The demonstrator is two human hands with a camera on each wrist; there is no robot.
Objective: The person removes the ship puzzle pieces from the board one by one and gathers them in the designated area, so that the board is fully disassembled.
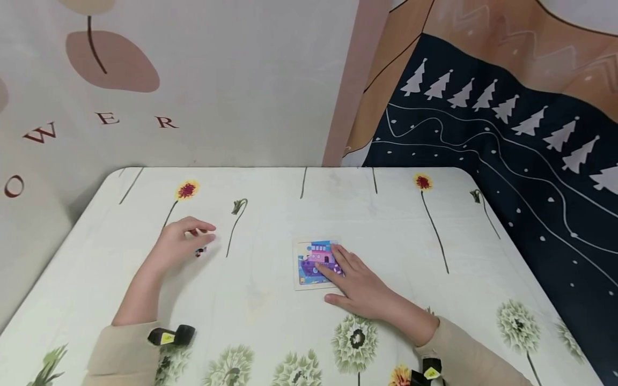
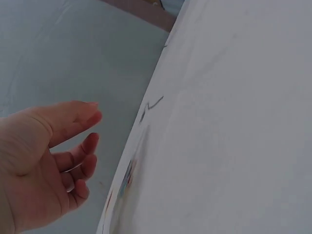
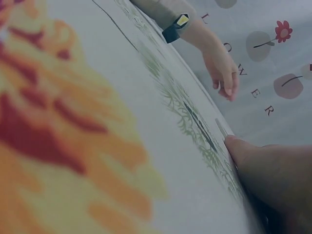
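A small square jigsaw puzzle (image 1: 309, 271) with a pink and purple ship lies on the table in the head view. My right hand (image 1: 362, 289) rests on its right side, fingers spread over the picture and covering part of it. To the left, my left hand (image 1: 178, 244) is held above the table with loosely bent fingers and nothing visible in them. Just under it a small coloured piece (image 1: 200, 251) lies on the cloth, partly hidden. The left wrist view shows that piece (image 2: 127, 175) apart from the left hand (image 2: 48, 161).
A white cloth (image 1: 260, 321) with printed flowers covers the table. Behind stands a pale wall hanging (image 1: 241, 80) with letters, and at the right a dark cloth (image 1: 483, 139) with white trees. Each sleeve carries a black wrist camera (image 1: 171, 335).
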